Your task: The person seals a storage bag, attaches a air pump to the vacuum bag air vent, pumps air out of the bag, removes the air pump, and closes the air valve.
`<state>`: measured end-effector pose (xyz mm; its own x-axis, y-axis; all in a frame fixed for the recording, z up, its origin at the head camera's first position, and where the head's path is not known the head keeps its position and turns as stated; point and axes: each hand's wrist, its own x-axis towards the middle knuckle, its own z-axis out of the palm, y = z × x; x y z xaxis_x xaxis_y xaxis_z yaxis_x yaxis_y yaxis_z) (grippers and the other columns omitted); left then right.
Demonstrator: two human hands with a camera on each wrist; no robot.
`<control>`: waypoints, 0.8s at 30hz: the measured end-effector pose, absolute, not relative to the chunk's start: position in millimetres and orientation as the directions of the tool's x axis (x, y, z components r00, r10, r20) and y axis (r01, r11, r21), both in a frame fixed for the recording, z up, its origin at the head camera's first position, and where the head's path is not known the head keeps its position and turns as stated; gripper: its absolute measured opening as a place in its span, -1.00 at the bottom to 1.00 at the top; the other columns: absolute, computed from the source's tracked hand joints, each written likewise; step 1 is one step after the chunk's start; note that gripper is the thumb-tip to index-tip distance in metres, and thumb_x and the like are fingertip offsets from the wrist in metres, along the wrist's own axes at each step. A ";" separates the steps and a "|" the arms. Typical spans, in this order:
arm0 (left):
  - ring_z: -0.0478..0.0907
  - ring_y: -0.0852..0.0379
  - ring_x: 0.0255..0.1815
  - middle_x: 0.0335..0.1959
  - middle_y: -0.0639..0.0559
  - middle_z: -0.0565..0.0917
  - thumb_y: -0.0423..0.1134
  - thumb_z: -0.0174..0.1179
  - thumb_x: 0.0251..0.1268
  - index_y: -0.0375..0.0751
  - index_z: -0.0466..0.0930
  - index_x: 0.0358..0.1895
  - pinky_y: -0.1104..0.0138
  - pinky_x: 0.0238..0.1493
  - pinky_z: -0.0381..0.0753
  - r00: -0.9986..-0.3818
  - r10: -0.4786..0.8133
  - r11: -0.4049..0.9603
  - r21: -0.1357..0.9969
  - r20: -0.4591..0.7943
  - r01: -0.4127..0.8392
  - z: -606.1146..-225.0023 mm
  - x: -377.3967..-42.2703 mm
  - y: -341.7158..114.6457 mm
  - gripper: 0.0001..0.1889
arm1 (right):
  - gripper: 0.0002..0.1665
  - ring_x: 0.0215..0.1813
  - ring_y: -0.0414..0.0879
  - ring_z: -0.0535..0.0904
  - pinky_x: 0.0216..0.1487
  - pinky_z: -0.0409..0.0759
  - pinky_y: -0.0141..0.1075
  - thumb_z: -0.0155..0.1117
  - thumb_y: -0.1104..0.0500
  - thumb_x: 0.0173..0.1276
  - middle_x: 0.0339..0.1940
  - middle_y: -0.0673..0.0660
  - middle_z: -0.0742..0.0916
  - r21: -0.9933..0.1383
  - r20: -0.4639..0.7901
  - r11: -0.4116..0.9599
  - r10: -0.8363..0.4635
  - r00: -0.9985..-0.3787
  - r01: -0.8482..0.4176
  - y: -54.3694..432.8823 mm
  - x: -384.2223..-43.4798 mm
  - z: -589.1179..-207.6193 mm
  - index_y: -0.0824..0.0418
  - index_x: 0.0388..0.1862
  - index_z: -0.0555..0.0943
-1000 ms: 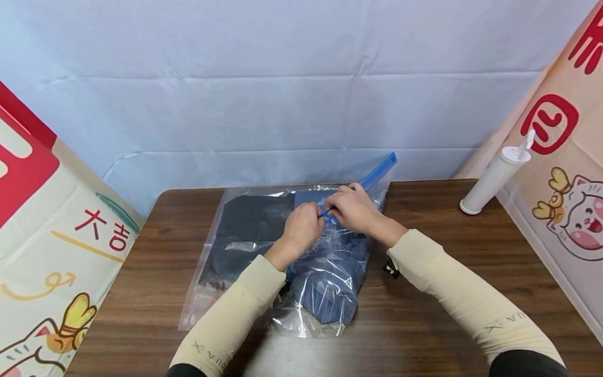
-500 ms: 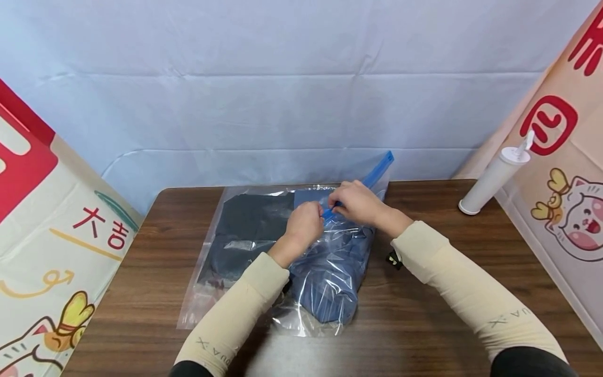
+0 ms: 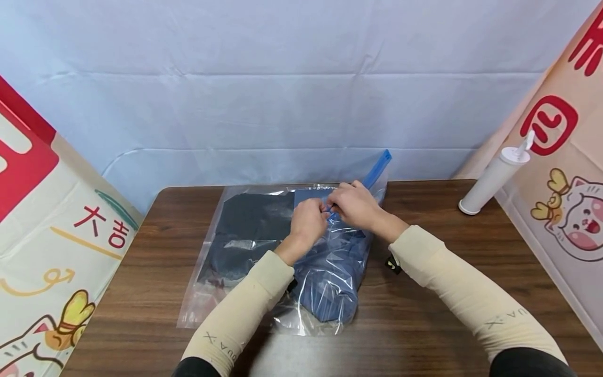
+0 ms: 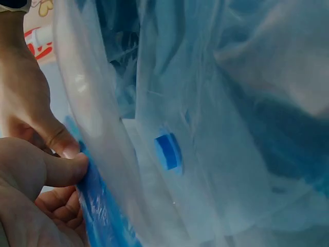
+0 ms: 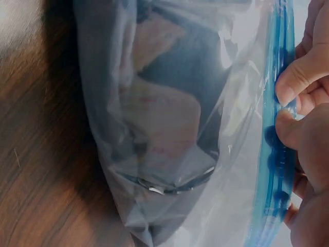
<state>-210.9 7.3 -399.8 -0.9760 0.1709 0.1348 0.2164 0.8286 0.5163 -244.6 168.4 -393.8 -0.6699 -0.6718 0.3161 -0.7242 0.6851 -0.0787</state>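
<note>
On the worktop (image 3: 424,324), a clear bag (image 3: 192,309) is being pinched at its blue seal (image 3: 378,170) by left hand (image 3: 308,220) and right hand (image 3: 353,205). It is apparently being closed; pinching farther along is likely being called for.

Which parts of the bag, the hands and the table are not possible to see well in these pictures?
- Blue strip, head view: the pinched stretch is hidden by the left hand and right hand.
- Bag, right wrist view: its pale patch is too blurred to read.
- Table, head view: near edge cut off by the picture's bottom.
</note>
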 end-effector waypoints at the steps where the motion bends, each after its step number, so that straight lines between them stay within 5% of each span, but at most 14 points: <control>1: 0.43 0.09 -0.54 -0.63 0.07 0.45 -0.28 0.29 0.42 -0.08 0.39 -0.61 0.26 -0.39 0.40 -0.976 0.168 0.826 0.521 0.137 0.215 -400.2 -211.0 6.9 -0.61 | -0.90 -0.14 0.03 0.60 -0.10 0.44 -0.02 0.41 0.32 0.30 -0.27 0.04 0.79 -0.075 0.318 0.684 -0.673 -0.668 -0.725 168.2 -244.7 -394.1 0.12 -0.34 0.71; 9: 0.55 0.09 -0.41 -0.47 0.08 0.61 -0.25 0.27 0.43 -0.10 0.57 -0.43 0.21 -0.27 0.57 -0.982 0.176 0.807 0.562 0.065 0.182 -400.6 -212.2 3.0 -0.80 | -0.88 -0.02 0.07 0.61 0.14 0.42 0.11 0.46 0.24 0.34 -0.15 0.06 0.79 -0.206 0.251 0.679 -0.659 -0.709 -0.704 180.9 -253.8 -385.3 0.15 -0.15 0.75; 16: 0.35 0.16 -0.58 -0.63 0.13 0.39 -0.31 0.24 0.35 -0.10 0.44 -0.51 0.30 -0.41 0.42 -0.978 0.207 0.808 0.557 0.039 0.193 -398.3 -215.4 0.5 -0.75 | -0.91 -0.02 0.09 0.63 0.19 0.44 0.14 0.44 0.26 0.36 -0.17 0.09 0.78 -0.205 0.256 0.689 -0.648 -0.717 -0.695 185.5 -255.0 -383.2 0.19 -0.17 0.75; 24: 0.62 0.09 -0.37 -0.46 0.07 0.66 -0.27 0.30 0.38 -0.16 0.68 -0.36 0.19 -0.19 0.65 -0.977 0.176 0.790 0.576 0.117 0.211 -401.4 -219.7 7.8 -0.88 | -0.97 -0.04 0.06 0.62 0.17 0.41 0.11 0.41 0.29 0.36 -0.22 0.06 0.76 -0.170 0.304 0.667 -0.664 -0.683 -0.725 182.1 -252.5 -391.5 0.18 -0.25 0.74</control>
